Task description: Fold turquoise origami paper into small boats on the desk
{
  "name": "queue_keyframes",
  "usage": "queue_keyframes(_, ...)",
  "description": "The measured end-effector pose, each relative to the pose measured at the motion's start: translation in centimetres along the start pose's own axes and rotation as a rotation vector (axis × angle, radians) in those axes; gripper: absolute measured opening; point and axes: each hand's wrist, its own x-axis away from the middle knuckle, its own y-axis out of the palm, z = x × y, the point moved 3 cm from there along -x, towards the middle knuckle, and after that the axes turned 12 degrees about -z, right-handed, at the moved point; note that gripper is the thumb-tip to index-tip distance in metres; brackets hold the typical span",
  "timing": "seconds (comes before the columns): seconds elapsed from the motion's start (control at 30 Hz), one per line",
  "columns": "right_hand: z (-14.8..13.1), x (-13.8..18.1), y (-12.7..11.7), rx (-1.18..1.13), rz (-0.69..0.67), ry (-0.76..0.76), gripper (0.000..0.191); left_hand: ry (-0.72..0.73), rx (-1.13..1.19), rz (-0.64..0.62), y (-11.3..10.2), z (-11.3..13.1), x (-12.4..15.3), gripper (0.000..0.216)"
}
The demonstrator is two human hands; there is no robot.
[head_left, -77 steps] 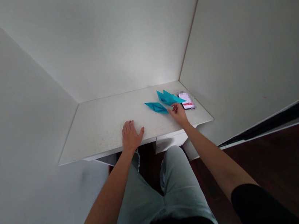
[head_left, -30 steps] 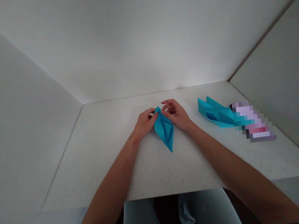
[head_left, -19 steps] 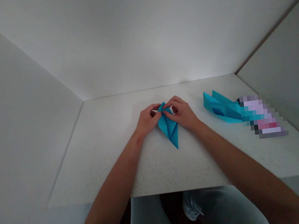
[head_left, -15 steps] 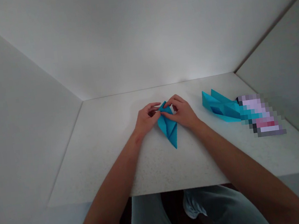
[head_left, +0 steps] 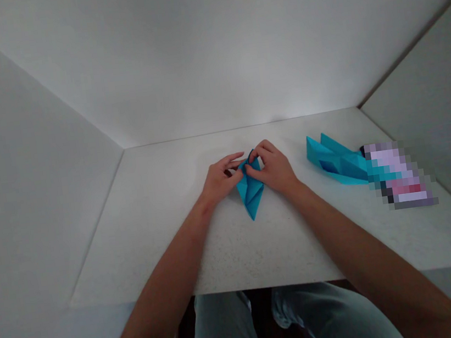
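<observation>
A plain home corner is suggested: a white desk (head_left: 177, 242) is set between bare white walls (head_left: 214, 54), and dark wood flooring is glimpsed underneath.

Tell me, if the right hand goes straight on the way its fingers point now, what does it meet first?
The right hand points left, toward the folded blue paper it already pinches. Past that, the left hand is probably next, almost fingertip to fingertip.
</observation>
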Motion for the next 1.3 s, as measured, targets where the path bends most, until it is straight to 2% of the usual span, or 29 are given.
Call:
queue_keyframes(0.1, 0.0, -0.1, 0.2, -0.014, 0.018, 0.006, 0.007, 0.003, -0.008, 0.004, -0.1, 0.0, -0.1, 0.054)
queue_keyframes(0.2, 0.3, -0.4, 0.6, -0.133, 0.03, -0.039, 0.004, 0.034, -0.075, 0.01, -0.3, 0.1, -0.2, 0.057)
queue_keyframes(0.3, 0.6, -0.6, 1.0, -0.332, 0.056, -0.063, 0.01, 0.044, -0.119, -0.018, -0.2, 0.1, -0.2, 0.057)
queue_keyframes(0.43, 0.7, -0.7, 1.4, -0.561, 0.098, -0.027, 0.021, 0.03, -0.046, -0.055, 0.1, -0.4, -0.3, 0.046)
queue_keyframes(0.6, 0.5, -0.8, 1.7, -0.88, 0.023, 0.071, 0.025, 0.036, 0.093, 0.081, -0.3, -1.0, -0.5, 0.041)
queue_keyframes(0.67, 0.5, -0.9, 1.7, -0.962, 0.026, 0.097, 0.025, 0.045, 0.127, 0.109, -0.3, -1.0, -0.4, 0.046)
queue_keyframes(0.83, 1.1, -1.0, 1.4, -0.984, 0.103, 0.127, 0.027, 0.204, -0.002, 0.056, 0.5, -0.3, 0.0, 0.091)
queue_keyframes(1.03, 1.7, -1.1, 1.2, -0.869, 0.158, 0.121, 0.031, 0.238, -0.141, 0.136, 0.5, -0.8, -0.2, 0.096)
queue_keyframes(1.1, 1.5, -1.0, 1.1, -0.834, 0.154, 0.102, 0.033, 0.296, -0.238, 0.147, 0.3, -0.6, -0.2, 0.089)
queue_keyframes(1.17, 1.3, -1.0, 1.1, -0.819, 0.152, 0.081, 0.034, 0.332, -0.318, 0.161, 0.1, -0.4, -0.2, 0.07)
queue_keyframes(1.23, 1.1, -1.0, 1.1, -0.828, 0.158, 0.066, 0.032, 0.331, -0.341, 0.191, -0.2, -0.3, -0.2, 0.055)
queue_keyframes(1.3, 1.1, -1.1, 1.1, -0.846, 0.165, 0.059, 0.03, 0.292, -0.318, 0.219, -0.4, -0.5, -0.3, 0.049)
